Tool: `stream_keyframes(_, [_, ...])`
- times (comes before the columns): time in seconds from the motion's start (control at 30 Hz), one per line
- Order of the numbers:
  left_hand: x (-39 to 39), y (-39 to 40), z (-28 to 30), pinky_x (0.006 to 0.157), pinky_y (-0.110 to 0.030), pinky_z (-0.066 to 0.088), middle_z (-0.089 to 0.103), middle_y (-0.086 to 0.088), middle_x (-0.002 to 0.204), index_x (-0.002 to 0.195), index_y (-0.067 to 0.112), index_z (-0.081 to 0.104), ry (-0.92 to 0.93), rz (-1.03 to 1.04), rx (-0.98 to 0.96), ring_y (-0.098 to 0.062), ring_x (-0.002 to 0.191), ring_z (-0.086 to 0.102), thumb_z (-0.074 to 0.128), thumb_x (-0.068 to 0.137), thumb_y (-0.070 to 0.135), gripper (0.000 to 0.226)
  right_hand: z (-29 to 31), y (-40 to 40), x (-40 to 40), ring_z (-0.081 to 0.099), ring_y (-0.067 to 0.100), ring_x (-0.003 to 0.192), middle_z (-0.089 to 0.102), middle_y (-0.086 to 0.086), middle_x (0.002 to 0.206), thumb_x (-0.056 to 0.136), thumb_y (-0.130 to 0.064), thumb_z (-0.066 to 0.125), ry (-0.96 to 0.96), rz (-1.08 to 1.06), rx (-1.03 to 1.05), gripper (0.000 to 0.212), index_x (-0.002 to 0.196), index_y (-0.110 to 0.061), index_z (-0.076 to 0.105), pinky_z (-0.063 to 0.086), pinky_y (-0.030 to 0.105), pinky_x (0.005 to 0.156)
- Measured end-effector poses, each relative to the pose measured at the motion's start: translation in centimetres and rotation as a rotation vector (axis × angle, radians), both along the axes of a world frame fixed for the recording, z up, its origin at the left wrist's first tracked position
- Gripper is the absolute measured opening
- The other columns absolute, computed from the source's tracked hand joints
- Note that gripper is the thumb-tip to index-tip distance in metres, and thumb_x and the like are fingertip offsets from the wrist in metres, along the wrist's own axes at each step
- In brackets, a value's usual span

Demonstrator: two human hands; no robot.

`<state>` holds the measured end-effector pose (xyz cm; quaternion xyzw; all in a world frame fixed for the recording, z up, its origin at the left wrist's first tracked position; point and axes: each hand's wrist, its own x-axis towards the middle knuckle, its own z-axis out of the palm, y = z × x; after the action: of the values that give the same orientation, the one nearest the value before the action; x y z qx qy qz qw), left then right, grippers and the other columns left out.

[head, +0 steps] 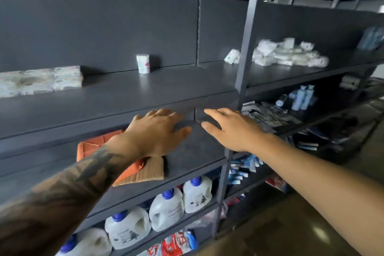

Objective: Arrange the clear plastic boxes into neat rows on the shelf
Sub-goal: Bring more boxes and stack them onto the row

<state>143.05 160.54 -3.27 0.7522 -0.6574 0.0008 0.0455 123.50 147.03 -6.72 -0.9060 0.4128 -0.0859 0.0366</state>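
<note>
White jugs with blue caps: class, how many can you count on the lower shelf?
4 white jugs in one row: far left at the frame's bottom edge, next, third, rightmost. More may be hidden beyond the frame or behind them.

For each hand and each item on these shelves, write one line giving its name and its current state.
left hand: open, fingers spread, holding nothing
right hand: open, fingers extended, holding nothing
small white container: upright, alone
white packs: stacked at left
white packets: loose heap
jugs: upright, blue caps on
cardboard: lying flat

Dark shelf (pixel 124 97) with packets (pixel 39 80), tub (pixel 143 63)
</note>
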Motion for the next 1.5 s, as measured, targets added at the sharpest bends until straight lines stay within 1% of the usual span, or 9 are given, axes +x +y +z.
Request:
stream_keyframes(0.1, [-5.1,-3.8,-0.3,0.120,-0.056,0.024,0.031,0.009,0.163,0.154,0.046,0.029,-0.029,-0.076,0.024,-0.021,0.150,0.030,0.028,0.098,0.074,0.062,-0.2,-2.5,-6.0,0.050,0.031,0.134,0.043,0.003,0.155,0.084,-0.087,0.010,-0.027,-0.071,0.026,0.084,0.154,-0.041,0.024,0.047,0.056,0.101])
stream_keyframes(0.23, [-10.4,-8.9,-0.3,0.121,-0.055,0.022,0.031,0.008,0.164,0.153,0.046,0.031,-0.043,-0.183,0.032,-0.023,0.151,0.029,0.026,0.097,0.076,0.063,-0.1,-5.4,-12.4,0.049,0.031,0.135,0.047,0.002,0.154,0.096,-0.077,0.020,-0.053,-0.204,0.005,0.068,0.152,-0.040,0.031,0.048,0.054,0.100])
stream_keyframes(0.4, [-16.1,-16.9,-0.5,0.117,-0.057,0.026,0.042,0.009,0.156,0.149,0.045,0.038,-0.043,-0.327,-0.013,-0.024,0.145,0.039,0.024,0.097,0.072,0.060,-0.5,-9.0,-18.6,0.054,0.032,0.128,0.052,0.005,0.146,0.101,-0.069,0.028,-0.069,-0.287,-0.010,0.058,0.146,-0.034,0.040,0.050,0.051,0.097])
stream_keyframes(0.6, [-21.8,-29.4,0.7,0.116,-0.055,0.026,0.049,0.009,0.149,0.139,0.046,0.048,0.001,-0.427,-0.052,-0.023,0.140,0.043,0.031,0.098,0.068,0.049,0.7,-18.5,-24.0,0.055,0.035,0.126,0.053,0.008,0.142,0.099,-0.072,0.030,0.030,-0.395,-0.040,0.063,0.149,-0.033,0.037,0.052,0.052,0.094])
stream_keyframes(0.8, [-24.1,-43.1,2.3,0.117,-0.057,0.024,0.055,-0.003,0.144,0.143,0.039,0.049,0.121,-0.359,-0.114,-0.030,0.135,0.048,0.034,0.097,0.066,0.054,3.9,-30.6,-25.9,0.055,0.032,0.122,0.053,0.007,0.139,0.102,-0.066,0.034,0.038,-0.442,-0.093,0.058,0.146,-0.029,0.041,0.051,0.049,0.090])
stream_keyframes(0.97, [-24.8,-50.5,2.9,0.118,-0.061,0.022,0.051,-0.009,0.149,0.145,0.030,0.047,0.002,-0.281,-0.127,-0.035,0.138,0.045,0.031,0.098,0.068,0.063,4.0,-37.2,-26.4,0.053,0.030,0.128,0.051,0.006,0.144,0.103,-0.062,0.038,-0.024,-0.433,-0.086,0.057,0.148,-0.028,0.042,0.050,0.047,0.096])
stream_keyframes(1.2, [-25.3,-56.7,2.6,0.111,-0.058,0.030,0.051,-0.005,0.147,0.141,0.031,0.048,0.036,-0.168,-0.006,-0.033,0.137,0.045,0.034,0.095,0.070,0.062,3.0,-46.0,-26.3,0.056,0.026,0.124,0.052,0.004,0.143,0.101,-0.061,0.041,-0.072,-0.363,-0.093,0.056,0.146,-0.028,0.044,0.051,0.049,0.097])
stream_keyframes(1.33, [-25.6,-60.0,3.3,0.115,-0.058,0.028,0.045,-0.003,0.153,0.148,0.034,0.044,0.101,-0.079,-0.026,-0.032,0.142,0.041,0.037,0.096,0.070,0.064,3.8,-51.2,-26.1,0.052,0.028,0.130,0.050,0.003,0.146,0.101,-0.059,0.045,-0.100,-0.305,-0.114,0.055,0.145,-0.028,0.047,0.049,0.049,0.100])
stream_keyframes(1.5, [-25.8,-64.9,4.0,0.112,-0.052,0.030,0.049,-0.002,0.149,0.146,0.034,0.045,0.147,0.037,-0.137,-0.030,0.137,0.046,0.045,0.093,0.070,0.065,5.9,-58.5,-26.4,0.057,0.032,0.122,0.054,0.004,0.138,0.097,-0.059,0.049,-0.095,-0.220,-0.236,0.052,0.139,-0.029,0.051,0.050,0.045,0.095])
